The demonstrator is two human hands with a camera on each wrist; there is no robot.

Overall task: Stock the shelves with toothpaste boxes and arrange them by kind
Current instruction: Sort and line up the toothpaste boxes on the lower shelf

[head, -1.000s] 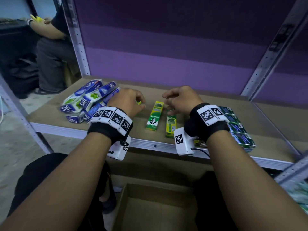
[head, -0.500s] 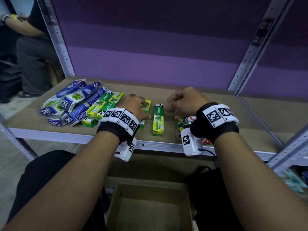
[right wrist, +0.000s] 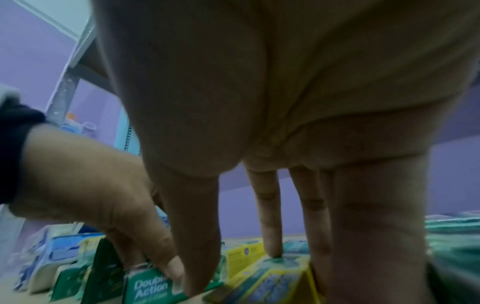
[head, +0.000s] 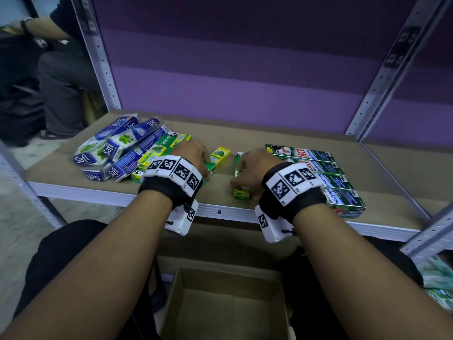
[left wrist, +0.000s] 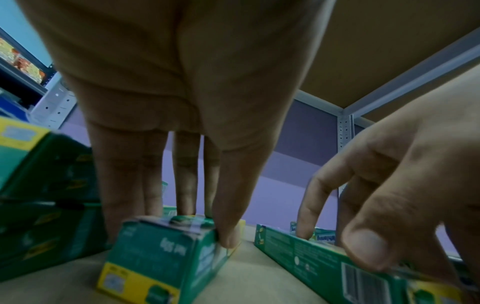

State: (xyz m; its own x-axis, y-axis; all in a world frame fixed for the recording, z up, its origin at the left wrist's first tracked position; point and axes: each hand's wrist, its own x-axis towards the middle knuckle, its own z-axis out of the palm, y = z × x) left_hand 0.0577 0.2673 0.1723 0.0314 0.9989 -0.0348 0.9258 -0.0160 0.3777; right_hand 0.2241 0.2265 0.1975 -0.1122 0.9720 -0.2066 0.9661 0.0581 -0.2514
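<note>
Head view: left hand (head: 193, 155) covers green-yellow box (head: 218, 159) on shelf (head: 73, 182); right hand (head: 247, 168) on second green box (head: 241, 192) near front edge. Only left wrist view shows thumb (left wrist: 228, 230) and fingers pinching box sides; right wrist view same for right hand. Since half second ago, boxes sit wider apart, whitening boxes (head: 326, 177) row visible beside right hand.

Open cardboard box (head: 225, 305) on floor below; seated person (head: 61, 77) far left.

Brown shelf board (head: 245, 133): blue Safi packs (head: 110, 150) left, green-yellow boxes (head: 220, 155) middle, dark-green boxes (head: 326, 173) right.
</note>
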